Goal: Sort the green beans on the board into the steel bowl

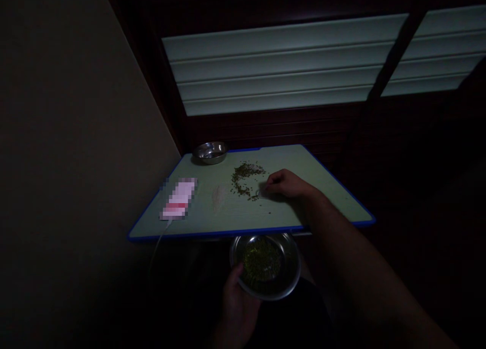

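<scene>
My left hand grips a shiny metal bowl just below the table's near edge, thumb over the rim. Inside the bowl lies a layer of small green grains that look like mung beans. Over the tabletop, my right hand is closed, fingers pinched around something pale with a thin curved edge, too dim to name. That pale thing is beside a scattered, curved heap of similar green-brown beans. To the left of the heap lies a thin whitish patch of fine grains.
A second metal bowl stands at the table's back left corner. A phone with a lit, blurred screen lies at the left, its white cable hanging over the near edge. A wall rises on the left, slatted panels behind.
</scene>
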A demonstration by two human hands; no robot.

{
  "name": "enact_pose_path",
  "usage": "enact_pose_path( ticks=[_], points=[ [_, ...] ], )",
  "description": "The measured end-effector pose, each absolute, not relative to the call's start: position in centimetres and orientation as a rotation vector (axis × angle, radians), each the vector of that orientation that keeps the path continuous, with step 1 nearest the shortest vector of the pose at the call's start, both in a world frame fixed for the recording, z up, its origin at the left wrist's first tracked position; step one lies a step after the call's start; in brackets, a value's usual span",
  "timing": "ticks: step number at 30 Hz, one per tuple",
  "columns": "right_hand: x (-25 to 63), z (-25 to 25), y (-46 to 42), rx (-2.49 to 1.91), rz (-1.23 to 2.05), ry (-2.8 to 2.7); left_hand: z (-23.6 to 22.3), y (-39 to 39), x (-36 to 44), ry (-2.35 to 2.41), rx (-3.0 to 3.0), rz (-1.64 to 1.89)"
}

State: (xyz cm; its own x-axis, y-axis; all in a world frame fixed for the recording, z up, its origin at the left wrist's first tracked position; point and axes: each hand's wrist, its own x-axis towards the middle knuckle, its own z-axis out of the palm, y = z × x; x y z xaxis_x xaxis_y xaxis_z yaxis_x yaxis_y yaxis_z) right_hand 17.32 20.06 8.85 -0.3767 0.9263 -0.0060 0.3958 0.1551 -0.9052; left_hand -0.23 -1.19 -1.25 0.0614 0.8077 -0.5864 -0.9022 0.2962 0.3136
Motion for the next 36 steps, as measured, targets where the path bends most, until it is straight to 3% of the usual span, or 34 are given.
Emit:
enact_pose_path(
  ticks=[36],
  points=[
    [17.02, 8.77, 19.86, -1.252, 1.224, -1.888, -1.35, -1.19, -0.27, 0.772, -0.152, 1.296]
  ],
)
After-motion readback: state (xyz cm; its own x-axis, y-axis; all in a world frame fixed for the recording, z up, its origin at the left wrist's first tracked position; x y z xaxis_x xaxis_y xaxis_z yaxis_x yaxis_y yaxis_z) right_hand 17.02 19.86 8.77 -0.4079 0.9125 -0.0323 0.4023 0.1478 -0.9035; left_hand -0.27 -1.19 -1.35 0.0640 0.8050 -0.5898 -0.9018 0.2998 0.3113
